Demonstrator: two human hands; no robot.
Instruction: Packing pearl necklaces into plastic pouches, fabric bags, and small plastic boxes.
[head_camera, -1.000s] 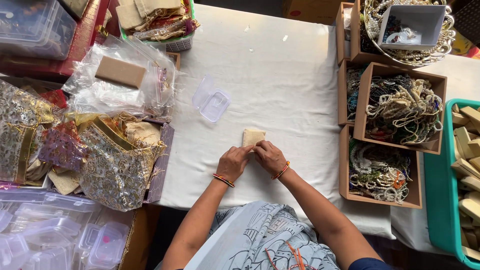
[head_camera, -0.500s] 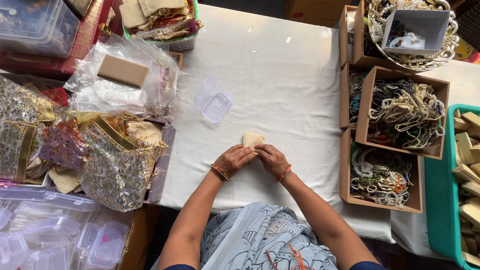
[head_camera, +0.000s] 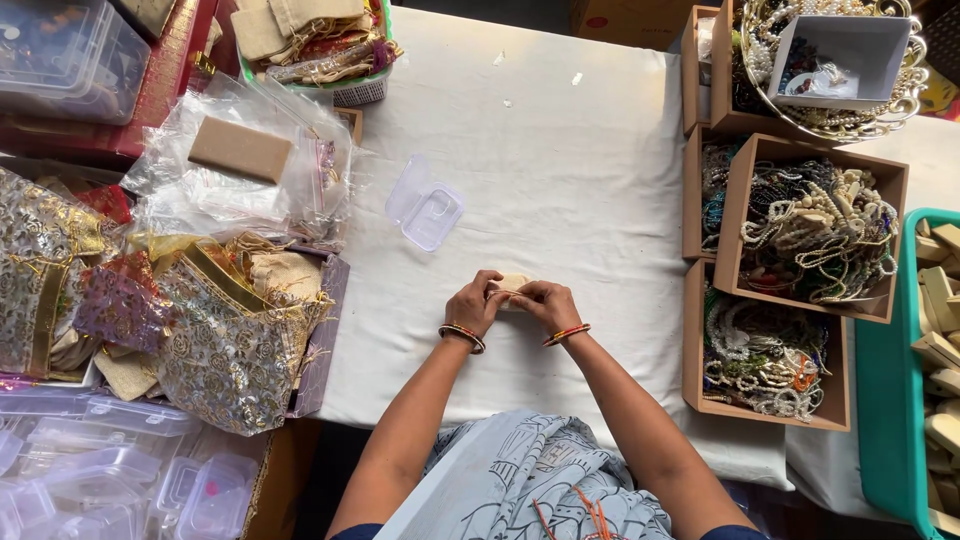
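Observation:
Both of my hands meet over the white tablecloth (head_camera: 560, 170), close to the near edge. My left hand (head_camera: 472, 305) and my right hand (head_camera: 543, 303) together pinch a small beige cloth pouch (head_camera: 508, 284), which is mostly hidden by the fingers. A thin string runs across it between the fingertips. Each wrist wears coloured bangles. An open clear plastic box (head_camera: 425, 205) lies empty just beyond my left hand.
Cardboard boxes of beaded jewellery (head_camera: 815, 235) line the right side, with a teal crate (head_camera: 885, 400) beyond. On the left lie gold-patterned gift bags (head_camera: 215, 340), plastic bags holding a brown pad (head_camera: 240, 150), a basket of pouches (head_camera: 320, 40) and clear containers (head_camera: 120, 480).
My hands have closed further over the pouch, covering more of it. They stay at the same spot on the cloth.

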